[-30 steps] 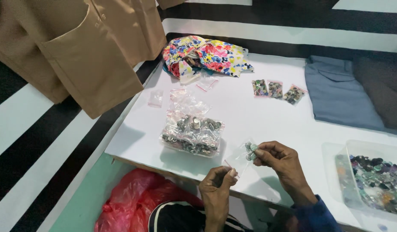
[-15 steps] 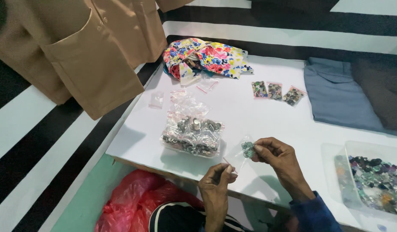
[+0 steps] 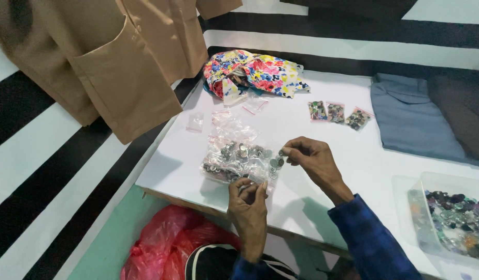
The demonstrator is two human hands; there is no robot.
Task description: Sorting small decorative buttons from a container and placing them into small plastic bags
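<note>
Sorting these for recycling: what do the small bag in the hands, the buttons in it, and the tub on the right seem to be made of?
Small bag: thin clear plastic film, glossy and crinkled. Buttons: probably metal, given the grey shine, though plated plastic is possible. Tub: stiffer translucent plastic; its contents show blurred through the wall.

My left hand (image 3: 248,201) covers the small item pinched in its fingertips; what it is cannot be told. My right hand (image 3: 308,157) hides the top edge of the small clear bag (image 3: 273,165) it grips. The clear plastic tub (image 3: 447,220) at near right is cut off by the frame's edge, its contents too small to identify. The tan garment (image 3: 110,62) at far left runs past the top edge.
</note>
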